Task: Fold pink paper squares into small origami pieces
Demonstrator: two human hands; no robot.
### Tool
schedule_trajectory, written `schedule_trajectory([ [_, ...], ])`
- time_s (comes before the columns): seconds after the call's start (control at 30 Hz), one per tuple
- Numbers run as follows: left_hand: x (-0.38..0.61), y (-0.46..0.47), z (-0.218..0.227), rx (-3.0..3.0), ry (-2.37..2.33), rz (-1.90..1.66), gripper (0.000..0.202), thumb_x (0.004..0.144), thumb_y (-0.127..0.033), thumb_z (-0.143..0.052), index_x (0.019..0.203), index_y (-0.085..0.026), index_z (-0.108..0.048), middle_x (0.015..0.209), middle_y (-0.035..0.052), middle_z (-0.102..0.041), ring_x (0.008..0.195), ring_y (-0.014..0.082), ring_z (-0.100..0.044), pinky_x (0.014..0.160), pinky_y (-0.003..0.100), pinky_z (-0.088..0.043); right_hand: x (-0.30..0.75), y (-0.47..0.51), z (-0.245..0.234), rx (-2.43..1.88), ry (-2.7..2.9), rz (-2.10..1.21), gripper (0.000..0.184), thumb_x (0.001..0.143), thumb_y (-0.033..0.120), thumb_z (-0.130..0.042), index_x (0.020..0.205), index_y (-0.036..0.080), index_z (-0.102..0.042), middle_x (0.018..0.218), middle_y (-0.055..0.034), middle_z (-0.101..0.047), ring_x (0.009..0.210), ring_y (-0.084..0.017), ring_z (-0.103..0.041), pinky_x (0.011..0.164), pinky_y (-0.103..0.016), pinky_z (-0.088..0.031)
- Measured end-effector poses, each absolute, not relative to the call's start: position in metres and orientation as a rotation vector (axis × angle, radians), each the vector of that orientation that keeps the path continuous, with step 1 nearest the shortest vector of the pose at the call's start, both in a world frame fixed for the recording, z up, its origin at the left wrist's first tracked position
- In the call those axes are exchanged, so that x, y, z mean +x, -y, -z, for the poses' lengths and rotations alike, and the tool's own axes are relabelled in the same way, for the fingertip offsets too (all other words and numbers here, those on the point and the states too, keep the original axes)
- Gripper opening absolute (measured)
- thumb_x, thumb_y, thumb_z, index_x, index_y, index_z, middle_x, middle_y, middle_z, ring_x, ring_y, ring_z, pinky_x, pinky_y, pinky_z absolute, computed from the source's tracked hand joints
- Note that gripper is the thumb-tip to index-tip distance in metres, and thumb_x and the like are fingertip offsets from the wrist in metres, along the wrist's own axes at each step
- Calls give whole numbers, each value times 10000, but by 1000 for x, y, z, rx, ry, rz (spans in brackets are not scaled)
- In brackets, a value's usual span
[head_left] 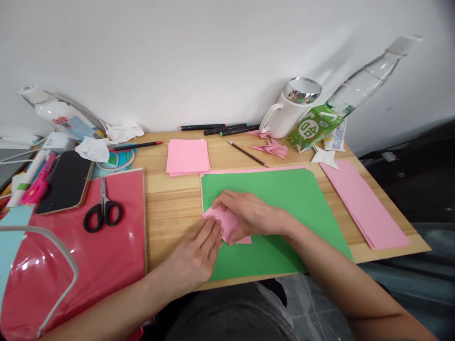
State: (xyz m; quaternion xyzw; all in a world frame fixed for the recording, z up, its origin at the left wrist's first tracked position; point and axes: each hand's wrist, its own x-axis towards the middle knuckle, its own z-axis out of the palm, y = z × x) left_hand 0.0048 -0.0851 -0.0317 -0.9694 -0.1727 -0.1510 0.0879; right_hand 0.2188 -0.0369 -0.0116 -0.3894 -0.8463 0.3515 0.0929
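Note:
A small folded pink paper (227,222) lies on a green sheet (291,208) at the middle of the wooden desk (170,208). My right hand (249,215) lies over the pink paper from the right, fingers curled and pressing on it. My left hand (197,253) comes in from the lower left, its fingertips stretched onto the paper's left edge. Part of the pink paper is hidden under both hands.
A stack of pink squares (187,157) lies behind, pink strips (362,203) at the right, folded pink shapes (272,147) and a pencil (248,154) near a white mug (289,111). Scissors (103,213) rest on a red sheet (88,255); a phone (66,182), markers (220,128) and bottles stand about.

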Motion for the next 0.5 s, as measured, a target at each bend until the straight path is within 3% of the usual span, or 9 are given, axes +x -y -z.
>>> schedule_trajectory([
  [0.17,5,86,34,-2881,517,479,296,881,-107,-431,1067,10,-630,1136,230,-646,1158,313,-559,977,438,-451,216,40,12,-1178,2547,-999,663,578,337,-831,1104,174,-462,1036,-77,-550,901,-219,-537,706,-305,-406],
  [0.5,5,86,31,-2864,520,440,320,891,-118,-397,1068,2,-635,1146,213,-646,1143,304,-573,968,426,-464,218,39,13,-1155,2516,-1020,551,644,335,-795,1056,175,-466,1013,-65,-559,872,-198,-537,702,-291,-406],
])
